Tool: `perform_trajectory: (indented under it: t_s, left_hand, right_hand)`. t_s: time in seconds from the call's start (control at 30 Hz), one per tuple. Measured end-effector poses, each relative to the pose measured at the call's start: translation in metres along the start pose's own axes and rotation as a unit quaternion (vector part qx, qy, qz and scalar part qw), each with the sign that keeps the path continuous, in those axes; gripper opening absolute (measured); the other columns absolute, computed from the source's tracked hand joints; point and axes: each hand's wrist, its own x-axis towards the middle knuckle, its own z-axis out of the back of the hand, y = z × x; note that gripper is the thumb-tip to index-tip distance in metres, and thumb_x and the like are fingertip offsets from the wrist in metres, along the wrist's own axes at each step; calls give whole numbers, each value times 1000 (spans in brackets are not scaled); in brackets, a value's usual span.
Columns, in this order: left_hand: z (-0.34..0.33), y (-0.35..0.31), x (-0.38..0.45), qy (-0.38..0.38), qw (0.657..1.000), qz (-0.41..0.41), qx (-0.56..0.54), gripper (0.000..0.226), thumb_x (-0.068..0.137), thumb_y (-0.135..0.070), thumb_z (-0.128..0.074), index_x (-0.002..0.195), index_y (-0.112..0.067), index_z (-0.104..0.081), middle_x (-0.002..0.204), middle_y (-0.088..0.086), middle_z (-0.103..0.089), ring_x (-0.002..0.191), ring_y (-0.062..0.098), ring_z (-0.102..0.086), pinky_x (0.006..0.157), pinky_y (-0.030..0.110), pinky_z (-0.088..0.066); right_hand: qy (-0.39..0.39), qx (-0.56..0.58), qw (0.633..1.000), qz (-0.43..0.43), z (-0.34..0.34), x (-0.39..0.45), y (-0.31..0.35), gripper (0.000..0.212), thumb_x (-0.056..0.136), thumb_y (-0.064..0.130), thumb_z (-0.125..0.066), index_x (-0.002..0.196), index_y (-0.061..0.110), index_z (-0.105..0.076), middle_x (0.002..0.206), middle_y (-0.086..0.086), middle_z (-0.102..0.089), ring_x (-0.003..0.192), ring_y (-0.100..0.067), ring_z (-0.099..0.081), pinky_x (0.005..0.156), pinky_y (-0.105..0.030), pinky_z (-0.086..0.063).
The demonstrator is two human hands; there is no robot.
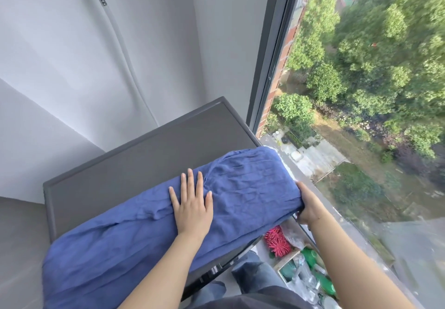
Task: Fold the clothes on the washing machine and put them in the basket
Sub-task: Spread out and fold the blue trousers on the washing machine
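1. One blue garment [134,243] lies stretched along the near edge of the dark grey washing machine [134,154], running from the lower left up toward the window side; its near edge hangs a little over the machine's front.
2. The left hand [191,208] rests flat on the middle of the cloth, palm down, fingers straight and slightly spread, gripping nothing.
3. The right hand [309,208] is at the right end of the garment, where the cloth overhangs the machine's side; its fingers curl under the fabric edge and the thumb lies on top, so it is closed on the cloth.
4. The far half of the machine's top surface is bare of laundry.
5. A white hose [125,60] runs down the pale wall behind the machine.
6. A tall window [361,92] stands just right of the machine, showing trees and a yard far below.
7. On the floor between machine and window sit a box with green bottles [313,263] and pink spiky items [277,241].
8. No basket shows in this view.
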Motion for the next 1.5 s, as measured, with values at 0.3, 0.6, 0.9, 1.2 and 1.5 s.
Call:
perform_trajectory:
  t_s: [0.3, 0.6, 0.9, 1.2, 1.5]
  left_hand:
    - [-2, 1, 0, 1, 1000, -3, 12, 66, 99, -49, 1, 145, -14, -32, 151, 10, -37, 141, 22, -27, 113, 54, -12]
    - [-1, -18, 9, 44, 999, 27, -10, 65, 99, -50, -9, 143, -15, -42, 151, 9, -38, 139, 24, -37, 113, 51, -7]
    - [26, -66, 47, 142, 931, 36, -336, 40, 103, -27, -34, 143, -30, -40, 158, -17, -7, 144, -2, 6, 115, 35, 19]
    - [91, -20, 60, 211, 577, 246, -750, 39, 103, -38, -32, 127, -17, -55, 142, 7, -51, 124, 22, -52, 103, 38, -39]
    - [79, 45, 25, 221, 503, 397, -735, 84, 79, -81, -39, 110, -9, -69, 111, 17, -70, 107, 31, -64, 95, 43, -46]
  right_hand:
    - [40, 115, 989, 84, 5, 1, 29, 30, 87, 24, -66, 110, 6, -64, 92, -9, -74, 90, -24, -68, 73, -33, -52]
    - [229, 424, 873, 78, 16, -9, 37, 81, 30, -4, -88, 106, -5, -61, 88, -24, -71, 74, -33, -72, 69, -44, -56]
    - [337, 488, 798, 107, -10, -20, 68, 88, 24, -12, -90, 108, -5, -66, 108, -15, -70, 107, -23, -64, 104, -34, -44]
    - [275, -26, 936, 217, -72, -75, 21, 45, 76, 20, -68, 111, -8, -61, 99, -17, -71, 93, -27, -69, 83, -35, -53]
    - [303, -286, 853, 314, -77, -68, -22, 38, 100, 39, -38, 115, 18, -65, 108, -5, -71, 97, -21, -66, 93, -34, -50]
